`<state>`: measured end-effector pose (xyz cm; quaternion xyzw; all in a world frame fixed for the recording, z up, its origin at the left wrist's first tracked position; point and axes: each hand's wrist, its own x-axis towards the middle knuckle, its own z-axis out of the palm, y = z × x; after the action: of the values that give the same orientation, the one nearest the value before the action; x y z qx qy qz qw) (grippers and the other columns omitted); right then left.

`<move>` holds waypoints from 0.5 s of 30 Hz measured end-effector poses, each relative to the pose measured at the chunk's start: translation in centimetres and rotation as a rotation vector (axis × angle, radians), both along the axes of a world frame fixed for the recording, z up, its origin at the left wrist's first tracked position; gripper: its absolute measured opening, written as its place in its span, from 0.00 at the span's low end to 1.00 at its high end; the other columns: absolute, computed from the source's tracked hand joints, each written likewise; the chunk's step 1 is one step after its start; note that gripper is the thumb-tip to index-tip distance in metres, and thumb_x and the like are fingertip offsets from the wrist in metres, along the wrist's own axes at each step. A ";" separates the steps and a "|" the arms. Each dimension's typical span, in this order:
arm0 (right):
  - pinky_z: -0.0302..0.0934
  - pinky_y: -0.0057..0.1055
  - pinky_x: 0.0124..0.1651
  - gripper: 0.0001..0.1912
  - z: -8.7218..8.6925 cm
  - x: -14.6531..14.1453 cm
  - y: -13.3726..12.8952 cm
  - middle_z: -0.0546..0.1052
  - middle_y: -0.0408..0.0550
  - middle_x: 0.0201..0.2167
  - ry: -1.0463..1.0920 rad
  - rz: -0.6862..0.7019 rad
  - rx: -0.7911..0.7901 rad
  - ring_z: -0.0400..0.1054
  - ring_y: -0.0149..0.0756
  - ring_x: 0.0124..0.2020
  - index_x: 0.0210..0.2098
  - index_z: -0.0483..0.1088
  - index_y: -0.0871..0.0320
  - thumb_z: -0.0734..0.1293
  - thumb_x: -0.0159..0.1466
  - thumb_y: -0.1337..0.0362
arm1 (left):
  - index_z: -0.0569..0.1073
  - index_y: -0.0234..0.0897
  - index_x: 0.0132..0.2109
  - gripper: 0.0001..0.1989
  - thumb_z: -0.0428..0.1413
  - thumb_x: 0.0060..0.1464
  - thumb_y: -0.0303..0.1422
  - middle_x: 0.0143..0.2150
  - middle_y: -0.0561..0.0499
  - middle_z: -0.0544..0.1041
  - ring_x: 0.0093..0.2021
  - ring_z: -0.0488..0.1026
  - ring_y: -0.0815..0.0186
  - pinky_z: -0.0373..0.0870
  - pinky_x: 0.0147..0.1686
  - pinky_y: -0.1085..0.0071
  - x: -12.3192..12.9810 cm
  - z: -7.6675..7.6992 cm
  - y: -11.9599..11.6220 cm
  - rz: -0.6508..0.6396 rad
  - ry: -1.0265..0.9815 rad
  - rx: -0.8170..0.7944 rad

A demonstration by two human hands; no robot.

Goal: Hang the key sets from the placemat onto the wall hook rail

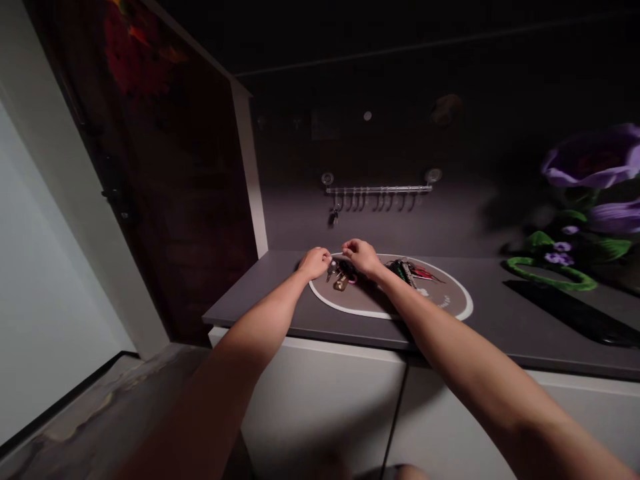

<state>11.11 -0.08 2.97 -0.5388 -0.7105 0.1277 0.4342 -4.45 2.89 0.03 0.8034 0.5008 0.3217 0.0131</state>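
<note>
My left hand (316,263) is at the left edge of an oval mat (360,311) with a white rim, its fingers bent beside a bunch of keys (341,283). Whether those fingers hold a key is too small to tell. Just above the same keys, my right hand (361,255) is raised with its fingers curled together; anything between them is hidden. Under my right wrist and beyond it lie more keys and red items (423,272) on the mat. On the wall behind, a clear hook rail (380,190) carries one small key bunch (335,216) near its left end.
The mat lies on a grey counter (280,287) over white cabinets (325,400). At the right stand purple flowers (593,160), a green ring (550,279) and a long black object (570,313). A dark door (185,200) is at the left.
</note>
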 end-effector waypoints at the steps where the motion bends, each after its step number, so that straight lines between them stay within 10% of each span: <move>1: 0.56 0.25 0.38 0.05 -0.2 0.0 -0.2 0.74 0.47 0.30 -0.089 -0.009 0.004 0.65 0.30 0.32 0.31 0.69 0.60 0.62 0.55 0.69 | 0.75 0.36 0.36 0.12 0.48 0.50 0.32 0.37 0.46 0.74 0.37 0.68 0.67 0.63 0.39 0.73 0.0 0.0 0.0 0.020 0.011 -0.016; 15: 0.54 0.25 0.34 0.08 -0.7 -0.4 -0.3 0.76 0.53 0.33 -0.396 -0.041 -0.062 0.68 0.35 0.33 0.34 0.73 0.60 0.62 0.57 0.68 | 0.74 0.34 0.29 0.08 0.54 0.45 0.34 0.29 0.49 0.75 0.29 0.67 0.68 0.61 0.31 0.73 0.2 -0.7 1.0 0.029 -0.182 -0.227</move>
<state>10.71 -0.40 2.24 -0.5807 -0.7668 0.0319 0.2717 -4.27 3.90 -0.66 0.7568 0.5424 0.3348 0.1447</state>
